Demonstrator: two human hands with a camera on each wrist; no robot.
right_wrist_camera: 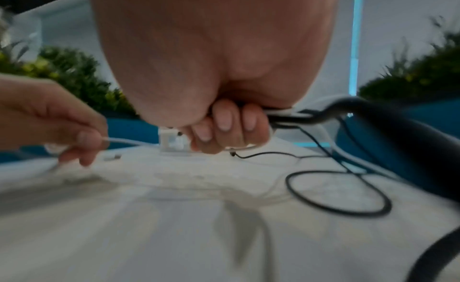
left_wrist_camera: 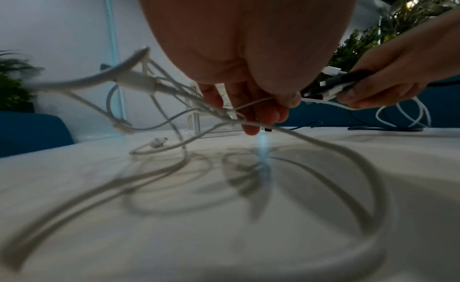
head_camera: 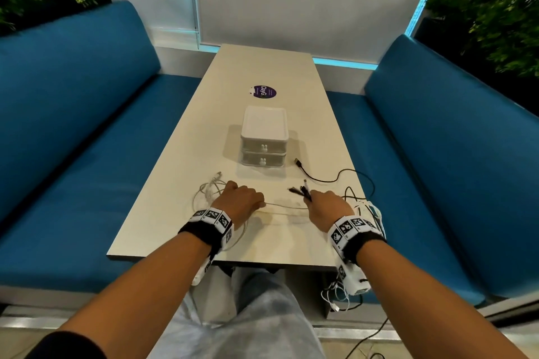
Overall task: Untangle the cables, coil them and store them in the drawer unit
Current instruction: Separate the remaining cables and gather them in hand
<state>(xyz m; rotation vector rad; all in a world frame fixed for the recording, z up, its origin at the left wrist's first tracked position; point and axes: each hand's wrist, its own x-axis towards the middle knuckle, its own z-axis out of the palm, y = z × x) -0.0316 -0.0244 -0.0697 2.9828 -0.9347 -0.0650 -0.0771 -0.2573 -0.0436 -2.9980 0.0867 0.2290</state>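
Observation:
My left hand (head_camera: 239,198) pinches a thin white cable (left_wrist_camera: 251,104) above the table, and a tangle of white cables (head_camera: 208,188) trails off to its left. A white strand (head_camera: 287,205) runs across to my right hand (head_camera: 326,204). That hand grips a bundle of black and white cable ends (head_camera: 302,191), whose plugs stick out past the fingers (right_wrist_camera: 224,124). A black cable (head_camera: 323,178) loops over the table to the right, its plug (head_camera: 298,162) lying beside the white two-drawer unit (head_camera: 264,137). Both drawers are closed.
The table (head_camera: 262,70) is narrow, with blue benches (head_camera: 73,131) on both sides. A purple sticker (head_camera: 264,92) lies beyond the drawer unit. More cables hang off the table's right front corner (head_camera: 339,294) toward the floor.

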